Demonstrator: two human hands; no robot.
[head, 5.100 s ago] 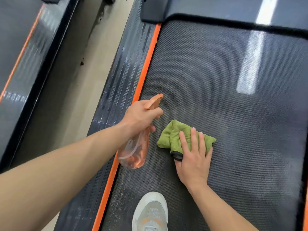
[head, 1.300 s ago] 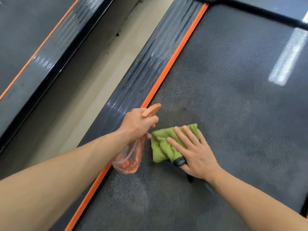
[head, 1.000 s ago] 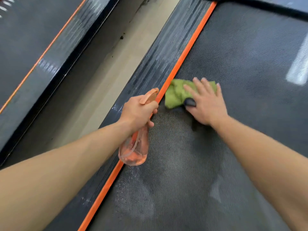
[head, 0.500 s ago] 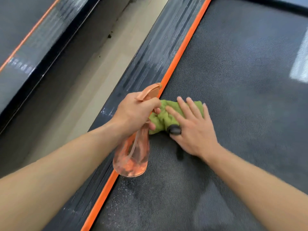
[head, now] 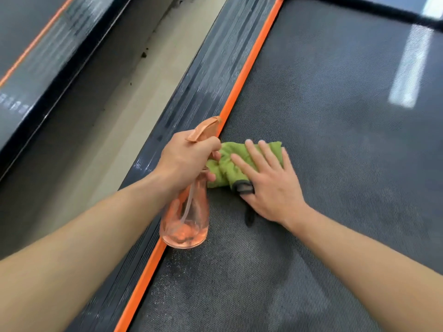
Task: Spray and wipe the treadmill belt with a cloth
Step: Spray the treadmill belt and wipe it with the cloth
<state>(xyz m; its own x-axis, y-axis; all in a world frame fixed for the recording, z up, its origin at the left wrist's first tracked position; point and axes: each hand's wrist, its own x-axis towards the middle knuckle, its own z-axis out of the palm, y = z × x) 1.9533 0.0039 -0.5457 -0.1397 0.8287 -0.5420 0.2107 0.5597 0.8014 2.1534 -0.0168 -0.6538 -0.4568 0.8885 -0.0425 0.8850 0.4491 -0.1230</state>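
Covering most of the view, the belt (head: 335, 116) is a dark sheet with a fine woven, dotted grain, matt apart from a pale streak of reflected light toward its far right. Nearer the camera the weave shows a lighter, speckled patch. A smooth orange strip (head: 242, 75) runs along the belt's left edge, and beside that lies a ribbed, glossy dark rail (head: 206, 75). Left of the rail is a pale, flat floor (head: 134, 97) with a few dark specks, then the shiny edge of a second machine (head: 36, 68) with its own thin orange line.

The cloth (head: 224, 164) is a bright green, nubbly terry piece, bunched into soft folds, with a grey bound corner poking out at its near edge. It lies on the belt just inside the orange strip. The right hand (head: 271, 185) presses flat on top of it, fingers spread and straight, palm down, covering the cloth's right half.

The bottle (head: 185, 216) is clear, peach-tinted plastic, rounded and widening toward its base, with a thin tube visible inside and a little liquid pooled low. Its opaque peach spray head juts forward above the knuckles. The left hand (head: 189, 161) is wrapped tight around the bottle's neck, holding it tilted over the orange strip, and its fingertips touch the cloth's left end. The two hands sit close together, the cloth between them.
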